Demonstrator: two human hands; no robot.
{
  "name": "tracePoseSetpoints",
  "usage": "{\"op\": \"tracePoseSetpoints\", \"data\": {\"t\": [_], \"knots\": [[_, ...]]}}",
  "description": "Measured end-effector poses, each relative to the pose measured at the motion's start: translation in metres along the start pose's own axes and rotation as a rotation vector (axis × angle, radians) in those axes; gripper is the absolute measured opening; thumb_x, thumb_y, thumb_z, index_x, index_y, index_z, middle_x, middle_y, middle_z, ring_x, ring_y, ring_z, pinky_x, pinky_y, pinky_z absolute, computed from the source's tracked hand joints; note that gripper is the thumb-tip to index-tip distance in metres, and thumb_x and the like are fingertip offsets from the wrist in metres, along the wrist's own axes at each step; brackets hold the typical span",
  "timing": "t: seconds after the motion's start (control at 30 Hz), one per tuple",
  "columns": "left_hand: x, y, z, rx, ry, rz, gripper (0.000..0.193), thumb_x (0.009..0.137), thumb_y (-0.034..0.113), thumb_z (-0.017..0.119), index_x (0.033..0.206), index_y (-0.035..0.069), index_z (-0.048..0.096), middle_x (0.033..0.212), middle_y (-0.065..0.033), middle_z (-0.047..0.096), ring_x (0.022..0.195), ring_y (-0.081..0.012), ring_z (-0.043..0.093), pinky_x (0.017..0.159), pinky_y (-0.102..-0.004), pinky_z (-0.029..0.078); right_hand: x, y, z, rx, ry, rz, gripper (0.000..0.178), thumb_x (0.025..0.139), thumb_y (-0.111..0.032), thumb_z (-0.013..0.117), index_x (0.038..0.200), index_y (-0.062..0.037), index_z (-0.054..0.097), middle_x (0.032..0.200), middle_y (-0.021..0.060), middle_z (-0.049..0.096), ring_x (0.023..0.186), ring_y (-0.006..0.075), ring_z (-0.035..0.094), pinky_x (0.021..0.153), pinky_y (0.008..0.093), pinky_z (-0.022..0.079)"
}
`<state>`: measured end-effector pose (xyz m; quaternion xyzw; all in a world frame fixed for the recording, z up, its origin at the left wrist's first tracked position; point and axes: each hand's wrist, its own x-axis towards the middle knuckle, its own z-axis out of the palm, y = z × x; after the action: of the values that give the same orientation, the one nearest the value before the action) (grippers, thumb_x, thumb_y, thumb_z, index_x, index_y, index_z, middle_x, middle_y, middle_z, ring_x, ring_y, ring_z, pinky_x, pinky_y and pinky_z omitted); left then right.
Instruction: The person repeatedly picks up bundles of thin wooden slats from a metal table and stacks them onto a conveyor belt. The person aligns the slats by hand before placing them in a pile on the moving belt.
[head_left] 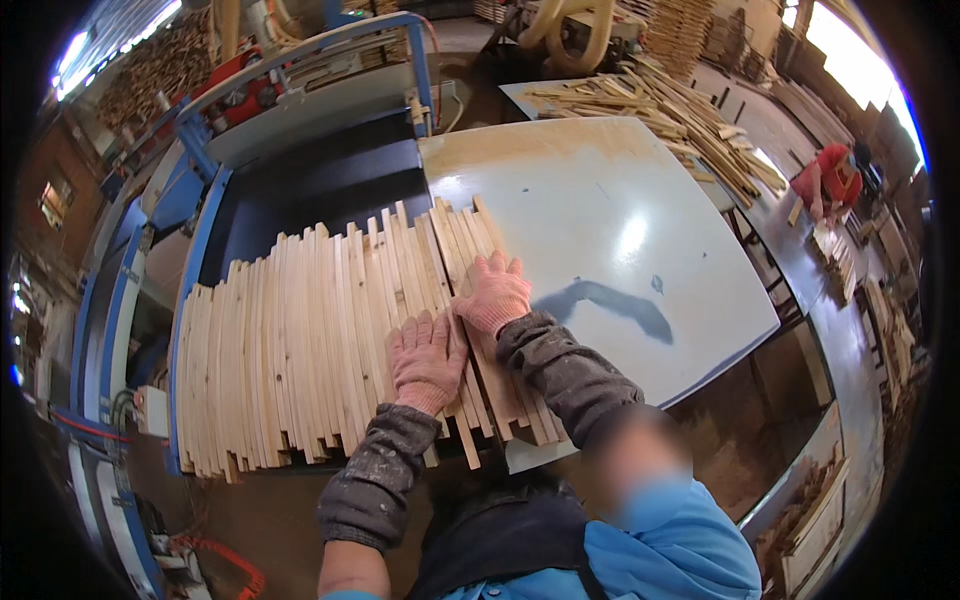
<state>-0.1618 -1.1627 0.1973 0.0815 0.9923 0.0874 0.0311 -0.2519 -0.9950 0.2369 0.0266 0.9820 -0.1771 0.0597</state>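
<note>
A wide row of long, narrow wooden strips (290, 350) lies side by side, most of it on the dark bed (320, 190) of a blue-framed machine. My left hand (427, 362), in a pink knit glove, rests flat on the strips near the row's right part, fingers stretched out. Farther right and a little farther away, my right hand (494, 292), gloved alike, lies on the last few strips (500, 385) with its fingers spread. A narrow dark gap separates these from the main row. Both palms press on wood without gripping it; strip ends sit unevenly at both edges.
A smooth pale tabletop (620, 230) with a dark smear adjoins the machine on the right. The blue frame (300, 55) crosses above the bed's far side. Loose wooden sticks (660, 120) are heaped beyond. At far right, a person in red (835, 180) handles wood at another bench.
</note>
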Motion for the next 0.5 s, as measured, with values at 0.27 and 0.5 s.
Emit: {"op": "tracePoseSetpoints", "data": {"t": [0.27, 0.5], "knots": [[0.003, -0.002, 0.006, -0.008, 0.011, 0.005, 0.079, 0.107, 0.055, 0.054, 0.171, 0.011, 0.038, 0.178, -0.0202, 0.033, 0.165, -0.0407, 0.026, 0.136, -0.0568, 0.009, 0.017, 0.061, -0.028, -0.001, -0.003, 0.028, 0.1, 0.086, -0.056, 0.079, 0.168, -0.0107, 0.043, 0.177, 0.0205, 0.031, 0.163, 0.0516, 0.027, 0.126, 0.0581, 0.035], [-0.003, -0.006, 0.012, -0.039, 0.068, 0.041, 0.092, 0.101, 0.06, 0.061, 0.169, 0.003, 0.037, 0.175, -0.0228, 0.035, 0.164, -0.0419, 0.027, 0.135, -0.0573, 0.011, 0.021, 0.058, -0.033, -0.127, 0.145, -0.112, 0.087, 0.093, -0.052, 0.074, 0.163, -0.008, 0.048, 0.17, 0.0227, 0.043, 0.16, 0.0465, 0.035, 0.127, 0.0565, 0.034]]}}
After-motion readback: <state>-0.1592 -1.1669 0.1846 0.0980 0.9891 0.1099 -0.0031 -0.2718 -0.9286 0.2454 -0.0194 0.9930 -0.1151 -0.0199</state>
